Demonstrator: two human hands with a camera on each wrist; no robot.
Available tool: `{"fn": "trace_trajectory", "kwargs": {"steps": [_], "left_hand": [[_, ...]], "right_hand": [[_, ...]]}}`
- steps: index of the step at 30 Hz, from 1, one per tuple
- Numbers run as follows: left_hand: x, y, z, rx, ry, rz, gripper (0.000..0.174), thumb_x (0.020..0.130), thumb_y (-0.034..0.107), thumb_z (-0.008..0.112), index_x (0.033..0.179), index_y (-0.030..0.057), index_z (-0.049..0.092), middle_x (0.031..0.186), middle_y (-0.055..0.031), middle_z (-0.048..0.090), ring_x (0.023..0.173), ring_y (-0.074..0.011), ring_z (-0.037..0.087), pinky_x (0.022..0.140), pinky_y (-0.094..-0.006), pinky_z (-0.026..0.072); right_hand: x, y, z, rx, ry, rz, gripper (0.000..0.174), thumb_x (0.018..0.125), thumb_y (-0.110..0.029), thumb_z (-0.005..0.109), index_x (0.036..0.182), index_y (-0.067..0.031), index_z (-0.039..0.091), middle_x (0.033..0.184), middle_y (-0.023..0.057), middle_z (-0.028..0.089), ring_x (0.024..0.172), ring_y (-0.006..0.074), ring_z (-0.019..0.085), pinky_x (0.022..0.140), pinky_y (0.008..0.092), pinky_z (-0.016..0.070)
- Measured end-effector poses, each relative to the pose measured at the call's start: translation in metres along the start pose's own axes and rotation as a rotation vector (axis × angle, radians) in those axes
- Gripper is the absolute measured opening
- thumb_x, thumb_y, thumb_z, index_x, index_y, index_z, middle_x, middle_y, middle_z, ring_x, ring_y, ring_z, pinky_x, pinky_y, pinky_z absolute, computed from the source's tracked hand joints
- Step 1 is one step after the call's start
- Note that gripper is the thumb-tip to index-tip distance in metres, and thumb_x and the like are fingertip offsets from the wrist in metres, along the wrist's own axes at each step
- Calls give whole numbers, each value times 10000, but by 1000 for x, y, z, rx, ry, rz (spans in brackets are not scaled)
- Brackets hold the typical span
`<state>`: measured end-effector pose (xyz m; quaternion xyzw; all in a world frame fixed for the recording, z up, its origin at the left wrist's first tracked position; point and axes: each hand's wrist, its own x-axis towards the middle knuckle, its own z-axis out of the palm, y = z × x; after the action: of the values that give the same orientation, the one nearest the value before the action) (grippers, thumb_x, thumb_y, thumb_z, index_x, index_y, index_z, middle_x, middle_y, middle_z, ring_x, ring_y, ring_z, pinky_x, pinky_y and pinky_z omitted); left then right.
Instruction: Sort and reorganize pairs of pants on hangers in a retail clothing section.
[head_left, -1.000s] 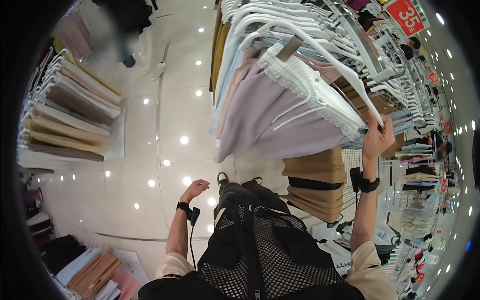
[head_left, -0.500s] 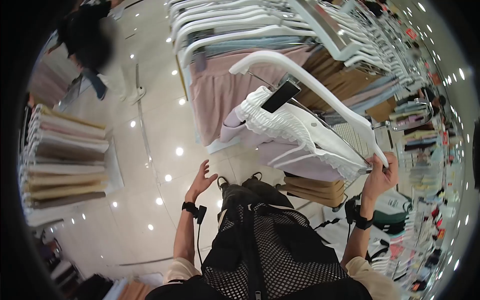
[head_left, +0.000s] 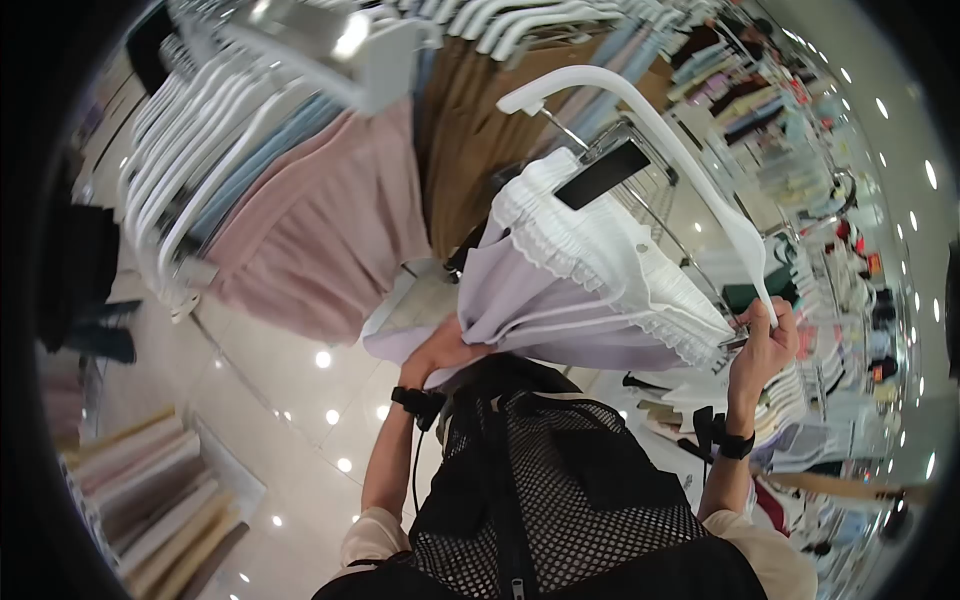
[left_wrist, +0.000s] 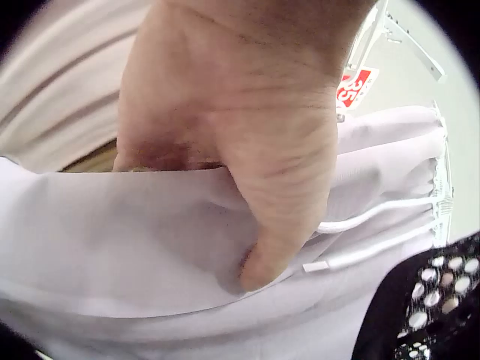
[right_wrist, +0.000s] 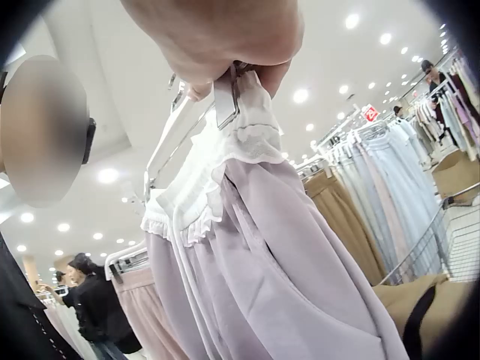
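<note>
A lavender garment [head_left: 610,325] with a ruffled white waistband [head_left: 585,235] hangs clipped on a white hanger [head_left: 690,165], tilted down to the right in the head view. At the hanger's lower right end, my right hand [head_left: 765,345] grips it beside the metal clip; the right wrist view shows that hand [right_wrist: 225,37] above the waistband. My left hand [head_left: 445,350] pinches the lavender cloth at the left. In the left wrist view the thumb of this hand [left_wrist: 232,112] lies over the fabric, with the other fingers hidden behind it. White drawstrings [left_wrist: 375,214] hang beside the thumb.
A rack with pink [head_left: 325,230] and brown garments [head_left: 490,120] on white hangers stands ahead and left. Folded clothes [head_left: 165,500] sit at lower left. A wire cart [right_wrist: 465,244] holds brown cloth. A person in black [right_wrist: 97,307] is beyond the rack.
My left hand has moved from beside the garment onto its lavender cloth and grips it. The hanger in my right hand has come away from the rack, and the head view has turned.
</note>
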<state>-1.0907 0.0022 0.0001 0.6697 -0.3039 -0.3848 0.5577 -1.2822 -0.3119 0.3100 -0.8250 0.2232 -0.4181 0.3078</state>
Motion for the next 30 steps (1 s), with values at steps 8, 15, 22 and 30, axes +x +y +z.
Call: {"fn": "trace_trajectory", "kwargs": {"steps": [8,15,22,30], "left_hand": [[16,29,13,-150,-335,-257,746,937,315,823,1540,-11,529,1437,-167,665,1322,-250,611,1149,-355,454],[47,34,0,-48,14,-278,534,978,313,793,1372,-29,681,1226,-134,769,1122,-202,702,1017,-379,527],[117,43,-14,110,407,-203,631,1004,154,756,1548,37,460,1395,-171,637,1308,-252,601,1129,-437,465],[119,38,15,279,420,-373,651,1033,185,707,1613,92,427,1599,-174,487,1472,-341,480,1176,-482,447]], "right_hand": [[50,44,-35,-231,120,124,252,1015,-175,783,840,-24,682,691,-64,574,643,15,433,574,211,314],[149,150,-11,-118,83,253,334,957,-280,852,846,6,720,673,-32,605,609,30,520,533,234,389],[221,281,53,-5,37,325,443,926,-394,869,820,11,725,622,-14,566,596,52,500,539,269,385],[167,477,147,-304,-158,386,620,918,-576,798,770,20,714,608,159,625,535,311,565,570,439,456]]}}
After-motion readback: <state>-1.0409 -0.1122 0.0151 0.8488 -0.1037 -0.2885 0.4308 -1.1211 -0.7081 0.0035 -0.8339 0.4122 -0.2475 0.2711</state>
